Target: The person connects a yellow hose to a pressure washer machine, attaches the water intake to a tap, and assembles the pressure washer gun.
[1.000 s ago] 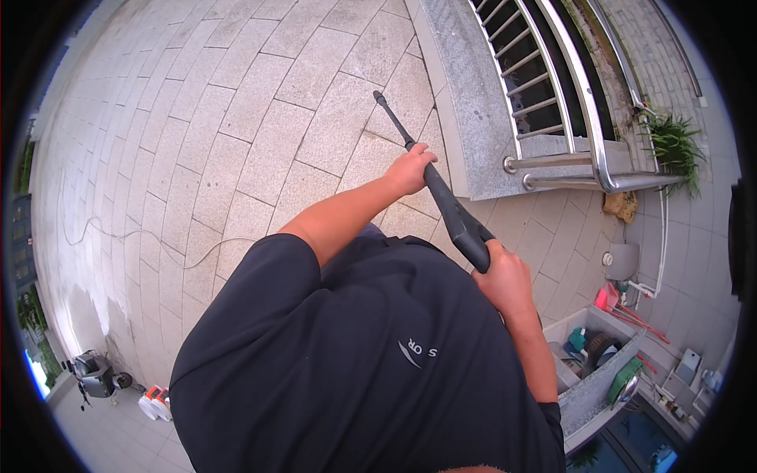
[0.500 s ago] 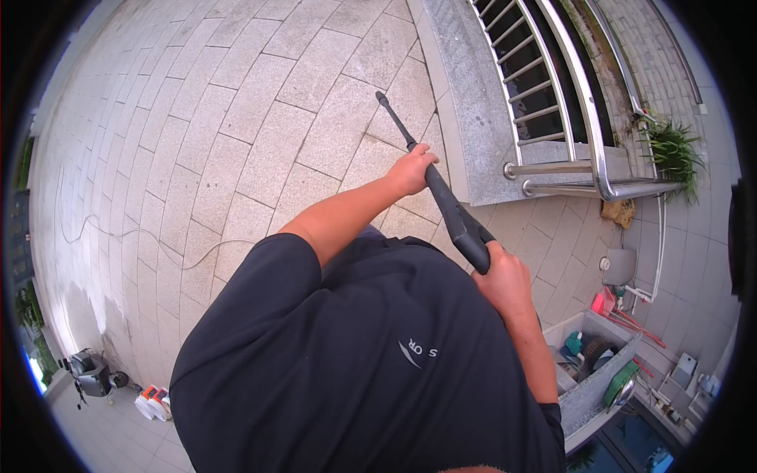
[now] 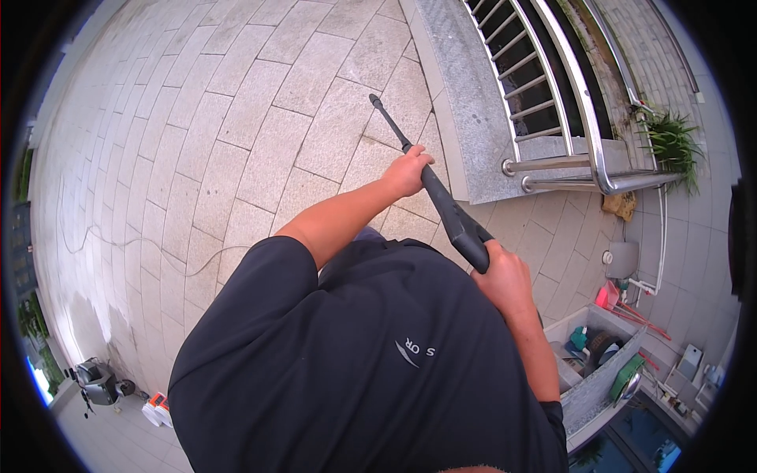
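The black spray lance [image 3: 430, 185] of a pressure washer runs slantwise between both hands, its nozzle tip [image 3: 373, 99] pointing away from the person over the stone paving [image 3: 236, 134]. The left hand [image 3: 408, 171] is the forward grip, fingers wrapped tight round the thin tube partway along its length; the right hand [image 3: 505, 276] is the rear grip, clamped on the thick handle end close to the person's body. Below both grips the black shirt [image 3: 355, 363] fills the lower middle of the view. Just right of the forward grip lies a grey granite kerb [image 3: 465, 110], and beyond it a steel railing [image 3: 568, 102] with a green plant [image 3: 674, 146] at its far end. Right of the rear grip stands a stone trough [image 3: 599, 378] holding mixed items, with a red tool [image 3: 609, 296] near it. Far to the left of the grips, a thin hose [image 3: 150, 248] trails over the paving toward a grey washer unit [image 3: 98, 381] and a small white and orange container [image 3: 158, 408].
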Demonstrator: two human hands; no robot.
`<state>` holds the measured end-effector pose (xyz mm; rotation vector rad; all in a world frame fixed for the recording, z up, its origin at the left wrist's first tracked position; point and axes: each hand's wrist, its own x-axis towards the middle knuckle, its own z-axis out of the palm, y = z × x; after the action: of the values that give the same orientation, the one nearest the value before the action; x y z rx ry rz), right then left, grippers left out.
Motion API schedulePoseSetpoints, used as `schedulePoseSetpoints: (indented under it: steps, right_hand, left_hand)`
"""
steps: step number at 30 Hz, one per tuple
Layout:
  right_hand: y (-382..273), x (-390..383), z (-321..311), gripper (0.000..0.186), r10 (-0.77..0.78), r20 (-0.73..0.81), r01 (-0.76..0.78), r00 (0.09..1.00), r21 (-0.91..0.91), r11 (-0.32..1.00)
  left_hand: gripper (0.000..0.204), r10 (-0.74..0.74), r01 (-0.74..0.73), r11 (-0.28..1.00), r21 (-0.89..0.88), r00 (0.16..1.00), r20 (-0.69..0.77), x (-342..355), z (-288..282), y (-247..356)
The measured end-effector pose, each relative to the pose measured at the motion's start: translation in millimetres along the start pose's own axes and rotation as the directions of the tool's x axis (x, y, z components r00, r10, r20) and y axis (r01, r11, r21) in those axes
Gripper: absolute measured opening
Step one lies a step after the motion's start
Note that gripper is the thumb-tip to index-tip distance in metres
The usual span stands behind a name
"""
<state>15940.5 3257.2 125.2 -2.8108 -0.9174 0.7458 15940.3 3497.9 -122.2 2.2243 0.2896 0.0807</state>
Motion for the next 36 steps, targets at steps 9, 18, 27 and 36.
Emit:
schedulePoseSetpoints:
  steps: [9,18,27,36]
  right_hand:
    - [2.4,-6.4,0.5,0.032,0.049,0.008,-0.049,0.999,-0.010,0.999]
    - [7.5,-11.3,4.1,0.031,0.037,-0.019,-0.036,0.999,0.034,0.999]
    - [11.1,-24.7,7.1,0.030,0.089,0.000,-0.089,0.996,-0.002,0.996]
    - [17.1,-30.5,7.5,0.031,0.128,-0.008,-0.128,0.992,0.028,0.991]
  left_hand:
    - [0.039,0.017,-0.017,1.000,0.011,1.000,0.024,5.1,7.8,8.4]
    - [0.037,0.006,-0.006,1.000,0.014,0.999,0.036,-2.0,9.3,9.5]
    - [0.038,0.044,-0.043,0.999,-0.014,0.993,0.108,0.2,29.6,18.4]
    - [0.037,0.027,-0.028,1.000,0.004,0.990,0.136,-0.2,28.7,27.4]
